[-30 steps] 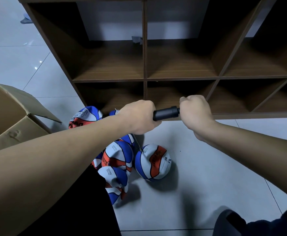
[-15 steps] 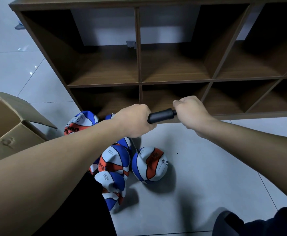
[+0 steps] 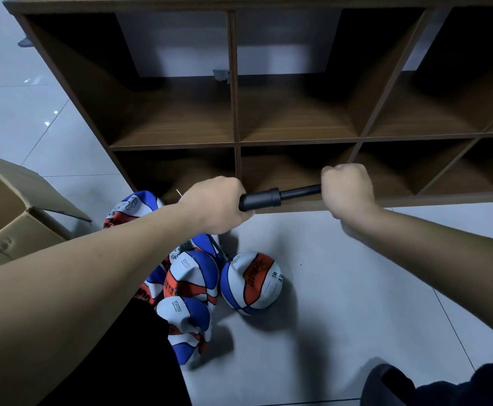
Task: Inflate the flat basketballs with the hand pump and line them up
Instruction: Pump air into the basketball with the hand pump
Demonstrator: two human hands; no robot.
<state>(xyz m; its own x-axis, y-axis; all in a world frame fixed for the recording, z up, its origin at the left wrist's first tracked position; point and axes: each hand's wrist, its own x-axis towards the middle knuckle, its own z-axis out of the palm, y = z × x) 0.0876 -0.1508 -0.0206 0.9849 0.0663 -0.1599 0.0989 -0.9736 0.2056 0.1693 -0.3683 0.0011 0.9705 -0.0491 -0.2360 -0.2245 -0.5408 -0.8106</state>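
the right hand (image 3: 347, 190) has drawn the rod out from the hand pump (image 3: 261, 198); left hand (image 3: 216, 205) clenches the barrel steady, charging a stroke.

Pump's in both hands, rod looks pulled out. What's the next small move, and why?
Probably push the right hand back toward the left hand, driving the rod into the pump. A stretch of thin rod shows between barrel and right fist, so the stroke looks drawn out, and the basketball nearest the pump looks rounder than the crumpled ones beside it, though whether it is full is unclear.
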